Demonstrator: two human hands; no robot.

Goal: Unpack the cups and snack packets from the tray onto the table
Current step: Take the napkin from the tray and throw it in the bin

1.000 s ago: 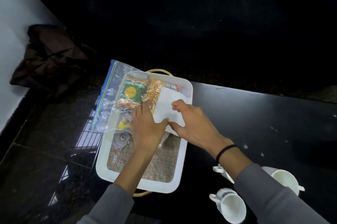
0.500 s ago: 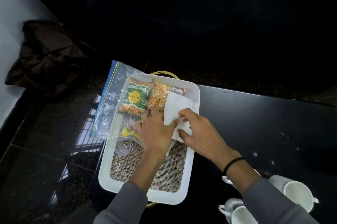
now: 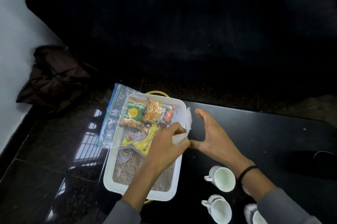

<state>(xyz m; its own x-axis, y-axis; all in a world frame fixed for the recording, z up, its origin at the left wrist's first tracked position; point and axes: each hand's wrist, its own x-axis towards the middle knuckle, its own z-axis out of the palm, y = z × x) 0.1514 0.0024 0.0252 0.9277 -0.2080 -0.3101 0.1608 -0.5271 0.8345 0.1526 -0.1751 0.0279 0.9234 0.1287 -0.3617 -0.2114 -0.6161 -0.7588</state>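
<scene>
A dark cloth (image 3: 54,79) lies crumpled on the floor at far left. A clear zip bag (image 3: 111,119) with a blue edge hangs over the left rim of the white tray (image 3: 160,196), which sits at the left end of the black table (image 3: 264,132). The packets (image 3: 134,113) are in the tray's far half, seemingly inside the bag: a green one, an orange one, a brown one and a yellow one nearest the person. Below them a small metal lid (image 3: 124,154) rests on a burlap mat (image 3: 125,173) that lines the tray floor.

The left hand (image 3: 164,145) reaches over the tray, with its fingers curled and pinching a white tissue (image 3: 188,119) at the tray's right rim. Just beside it, over the table, the right hand (image 3: 213,138) is spread wide, with its thumb close to the left hand's fingers; it holds nothing. A black wristband (image 3: 246,171) circles that wrist. Three white cups (image 3: 223,179) stand on the table near the right forearm, well apart from the tray.
</scene>
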